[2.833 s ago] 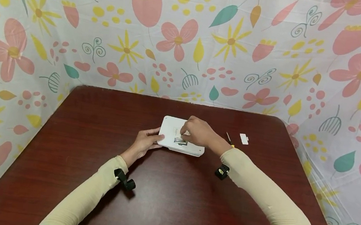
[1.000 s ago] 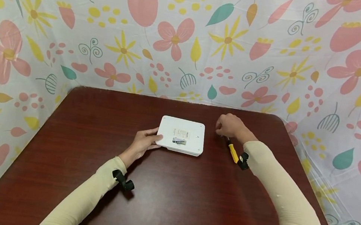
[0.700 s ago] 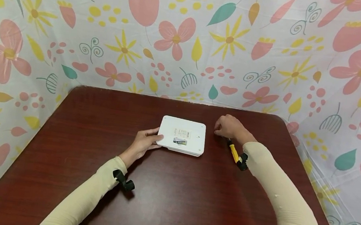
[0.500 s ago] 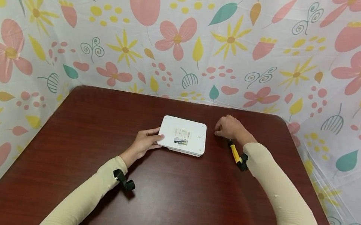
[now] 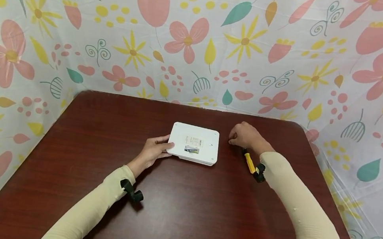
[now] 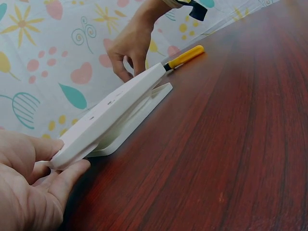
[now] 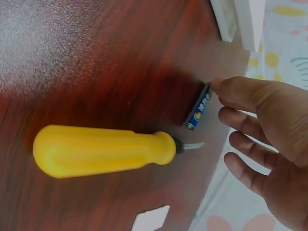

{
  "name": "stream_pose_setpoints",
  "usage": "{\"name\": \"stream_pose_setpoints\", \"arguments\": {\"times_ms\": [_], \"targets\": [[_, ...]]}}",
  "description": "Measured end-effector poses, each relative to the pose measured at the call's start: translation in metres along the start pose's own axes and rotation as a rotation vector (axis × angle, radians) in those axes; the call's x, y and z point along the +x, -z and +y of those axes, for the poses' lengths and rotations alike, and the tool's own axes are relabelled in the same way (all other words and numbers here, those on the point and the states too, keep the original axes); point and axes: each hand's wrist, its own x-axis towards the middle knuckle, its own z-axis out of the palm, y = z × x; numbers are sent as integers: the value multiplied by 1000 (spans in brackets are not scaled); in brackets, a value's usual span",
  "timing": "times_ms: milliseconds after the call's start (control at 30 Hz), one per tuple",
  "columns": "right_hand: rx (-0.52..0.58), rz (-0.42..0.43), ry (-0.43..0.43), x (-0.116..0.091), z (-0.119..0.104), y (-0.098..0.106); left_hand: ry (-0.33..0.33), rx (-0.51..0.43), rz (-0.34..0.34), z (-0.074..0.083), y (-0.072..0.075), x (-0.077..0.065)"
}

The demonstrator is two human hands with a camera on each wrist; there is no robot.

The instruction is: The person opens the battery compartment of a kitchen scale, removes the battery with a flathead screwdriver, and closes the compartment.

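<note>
While the left hand [image 5: 153,149] pinches the left edge of a white device [image 5: 197,134], thumb above and fingers beneath, the right hand [image 5: 245,136] stands right of it, over the far part of the counter [image 5: 165,212].

Item: small blue battery [image 7: 198,107], at the right hand's fingertips, between device and screwdriver [image 7: 106,150]. One digit touches its left end, the remaining visible fingers loosely bent; whether it is truly pinched cannot be told. Handling: judged light, rigid, smooth and apt to roll; best taken across the middle of the barrel. Long axis: mostly left to right, left end slightly farther; poles not legible.

Item: white device, flat, rounded corners, uncovered battery slot [image 5: 192,146] toward its near side, blue and yellow within. Handling: judged stiff, fairly light, slick-faced; best held by opposite edges, clear of the slot. Long axis: left to right; slotted face upward. A thinner plate sits beneath the body.

Item: screwdriver, yellow handle toward the near side, shaft pointing far and slightly left.

Item: small white cover [image 7: 150,219], right of the screwdriver, partly out of frame.
</note>
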Motion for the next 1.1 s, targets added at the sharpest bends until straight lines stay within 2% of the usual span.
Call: {"name": "stream_pose_setpoints", "arguments": {"times_ms": [133, 267, 467, 600, 800, 1100], "targets": [[12, 21, -7, -7, -4, 11, -1, 4, -4, 0, 1, 0], [23, 87, 22, -18, -16, 23, -1, -1, -2, 1, 1, -2], [63, 221, 162, -35, -54, 33, -2, -6, -8, 1, 0, -2], [82, 271, 264, -37, -79, 30, -1, -9, -8, 1, 0, -2], [70, 248, 368, -29, -107, 19, 0, -14, -13, 0, 0, 0], [70, 153, 417, -10, -127, -1, 1, -17, -8, 0, 0, -1]]}}
